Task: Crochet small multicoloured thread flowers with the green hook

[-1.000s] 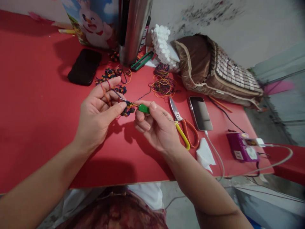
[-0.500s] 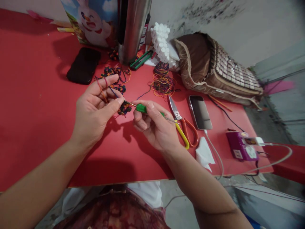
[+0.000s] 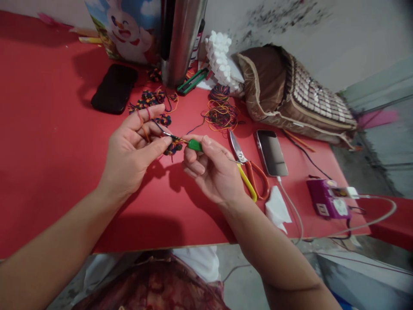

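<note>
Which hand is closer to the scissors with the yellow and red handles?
The right hand. It's just left of the scissors, holding the green-handled hook. The left hand is farther left, past the right one, pinching the yarn piece.

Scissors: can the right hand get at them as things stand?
Likely yes: the scissors lie just beside the right hand, with nothing apparently blocking, but its grip is taken up by the green-handled hook.

I could steer past left of my left hand (image 3: 129,148), over bare table (image 3: 54,168), or between the forearms (image 3: 75,226). Just right of my right hand (image 3: 214,168), scissors (image 3: 241,158) then phone (image 3: 271,153) block me; beyond the grip, yarn (image 3: 222,115) and a tall flask (image 3: 184,43).
</note>
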`<move>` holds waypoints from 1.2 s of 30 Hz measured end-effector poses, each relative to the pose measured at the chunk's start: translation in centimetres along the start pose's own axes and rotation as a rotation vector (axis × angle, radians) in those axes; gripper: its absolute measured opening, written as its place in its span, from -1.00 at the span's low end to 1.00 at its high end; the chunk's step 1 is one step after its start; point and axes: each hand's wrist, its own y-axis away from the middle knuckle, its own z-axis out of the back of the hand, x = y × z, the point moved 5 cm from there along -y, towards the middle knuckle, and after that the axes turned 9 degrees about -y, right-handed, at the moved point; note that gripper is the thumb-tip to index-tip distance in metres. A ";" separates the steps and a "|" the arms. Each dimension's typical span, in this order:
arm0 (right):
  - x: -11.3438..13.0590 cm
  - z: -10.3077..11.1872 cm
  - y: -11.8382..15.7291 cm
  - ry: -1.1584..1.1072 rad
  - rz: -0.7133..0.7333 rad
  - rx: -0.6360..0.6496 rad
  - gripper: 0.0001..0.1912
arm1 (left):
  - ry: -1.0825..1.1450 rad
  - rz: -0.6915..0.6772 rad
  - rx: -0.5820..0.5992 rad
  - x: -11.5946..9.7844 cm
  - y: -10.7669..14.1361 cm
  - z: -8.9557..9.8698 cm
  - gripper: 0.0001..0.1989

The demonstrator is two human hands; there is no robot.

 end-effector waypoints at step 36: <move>-0.2 -0.5 0.1 -0.105 0.039 0.022 -0.87 | 0.034 -0.110 0.017 -0.7 0.6 -0.7 -0.55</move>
